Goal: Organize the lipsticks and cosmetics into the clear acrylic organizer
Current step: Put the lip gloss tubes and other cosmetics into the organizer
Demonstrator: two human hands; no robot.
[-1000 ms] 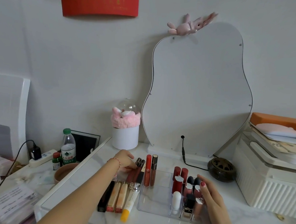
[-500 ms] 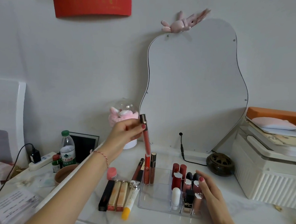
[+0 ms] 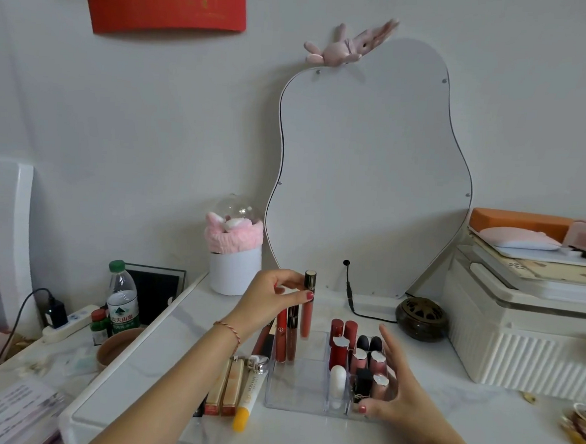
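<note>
Both hands work at the clear acrylic organizer (image 3: 295, 390) on the white counter (image 3: 426, 432). Left hand (image 3: 273, 298) pinches a coral lip gloss tube (image 3: 308, 305) near its dark, gold-banded cap, thumb and fingertips curled round it. The tube stands upright, long axis vertical, cap up, its lower end down over the back of the organizer's large left compartment; whether it touches the floor there cannot be told. Just to its left two more upright tubes, a red one (image 3: 280, 337) and a dark brown one (image 3: 291, 333), stand at the organizer's left wall. Right hand (image 3: 391, 389) is spread wide with relaxed fingers against the organizer's right side, thumb at its front corner, beside the small cells holding upright lipsticks (image 3: 343, 334) and a white stick (image 3: 338, 380). Left of the organizer, flat on the counter, lie two gold-cased lipsticks (image 3: 225, 387) and a yellow-capped tube (image 3: 248, 402), long axes running front to back. A wavy-edged mirror (image 3: 370, 171) leans on the wall behind.
</note>
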